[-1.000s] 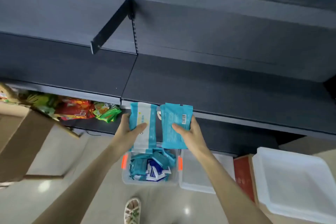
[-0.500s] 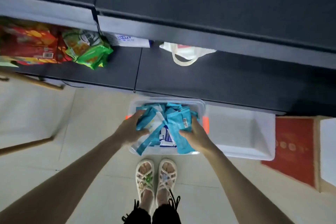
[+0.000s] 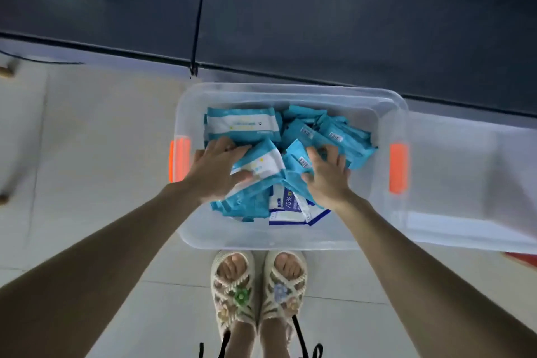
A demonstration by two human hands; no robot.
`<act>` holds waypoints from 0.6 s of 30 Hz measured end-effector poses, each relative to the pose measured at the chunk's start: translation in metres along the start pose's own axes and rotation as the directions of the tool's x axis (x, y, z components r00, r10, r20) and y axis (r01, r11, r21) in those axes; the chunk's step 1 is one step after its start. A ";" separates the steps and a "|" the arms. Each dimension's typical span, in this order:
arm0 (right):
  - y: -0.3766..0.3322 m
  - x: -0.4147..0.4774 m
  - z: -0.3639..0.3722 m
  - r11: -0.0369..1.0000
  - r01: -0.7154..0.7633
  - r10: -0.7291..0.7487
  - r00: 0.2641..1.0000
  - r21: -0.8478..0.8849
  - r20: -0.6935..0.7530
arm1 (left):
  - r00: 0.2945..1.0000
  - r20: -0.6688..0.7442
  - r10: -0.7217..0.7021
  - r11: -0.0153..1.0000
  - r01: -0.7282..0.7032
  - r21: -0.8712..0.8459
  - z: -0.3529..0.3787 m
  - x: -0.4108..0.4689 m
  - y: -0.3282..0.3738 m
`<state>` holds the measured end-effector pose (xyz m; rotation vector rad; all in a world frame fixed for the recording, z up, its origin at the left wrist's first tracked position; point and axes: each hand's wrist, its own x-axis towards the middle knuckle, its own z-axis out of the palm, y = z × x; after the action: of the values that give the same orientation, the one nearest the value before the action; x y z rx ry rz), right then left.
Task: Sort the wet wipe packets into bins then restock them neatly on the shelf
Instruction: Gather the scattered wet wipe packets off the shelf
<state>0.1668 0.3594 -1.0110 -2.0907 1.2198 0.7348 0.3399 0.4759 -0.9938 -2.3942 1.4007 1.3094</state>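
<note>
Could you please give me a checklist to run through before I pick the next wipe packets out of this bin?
1. Hands placed: ok; left hand and right hand rest with spread fingers on the teal packets.
2. Packets sorted: not ok; a blue-and-white packet lies among the teal ones in the clear bin.
3. Second container ready: ok; the translucent container sits against the bin's right side, nothing visible inside.
4. Restocked row neat: cannot tell; no wipe packets show on the dark shelf.
5. Footing: ok; sandals stand just in front of the bin.
</note>
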 end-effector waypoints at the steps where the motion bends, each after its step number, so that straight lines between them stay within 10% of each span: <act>1: 0.000 0.001 0.003 1.000 0.008 -0.008 1.000 -0.021 0.009 | 1.000 0.029 0.002 1.000 -0.002 0.009 0.002 0.001 -0.001; 18: -0.049 -0.162 -0.186 0.991 0.109 -0.120 0.980 0.078 0.157 | 0.993 0.098 0.059 0.998 -0.058 -0.016 -0.156 -0.159 0.097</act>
<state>0.1714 0.3335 -0.7606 -1.9853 1.0139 0.7816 0.3315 0.4577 -0.7520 -2.2783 1.4500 1.4335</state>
